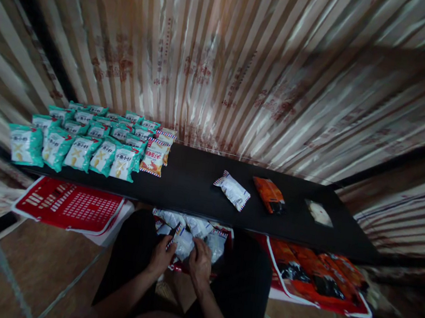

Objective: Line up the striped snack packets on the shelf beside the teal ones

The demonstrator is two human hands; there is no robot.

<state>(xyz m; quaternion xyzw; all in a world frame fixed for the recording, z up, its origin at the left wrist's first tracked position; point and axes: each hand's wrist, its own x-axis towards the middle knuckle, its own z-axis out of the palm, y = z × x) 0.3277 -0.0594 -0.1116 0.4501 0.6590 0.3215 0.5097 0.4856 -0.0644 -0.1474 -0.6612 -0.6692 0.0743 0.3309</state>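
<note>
Between my knees, a red basket point(230, 238) holds several silvery-white snack bags point(199, 226) with striped edges. One such snack bag point(184, 244) lies at the front, between my two hands. My left hand point(163, 254) has its fingers closed on the striped left end of this bag. On the bag's right side, my right hand point(201, 263) is bent round the edge with its fingers closed. The fingertips are small and partly hidden in the dim light.
A black table point(194, 177) spans the front. On it stand rows of teal snack bags point(80, 152), striped shrimp-snack bags point(154, 156), a white bag point(233, 190), an orange bag point(269, 195) and a pale packet point(318, 213). Red baskets point(73, 206) sit below; the right one holds orange bags point(312, 274).
</note>
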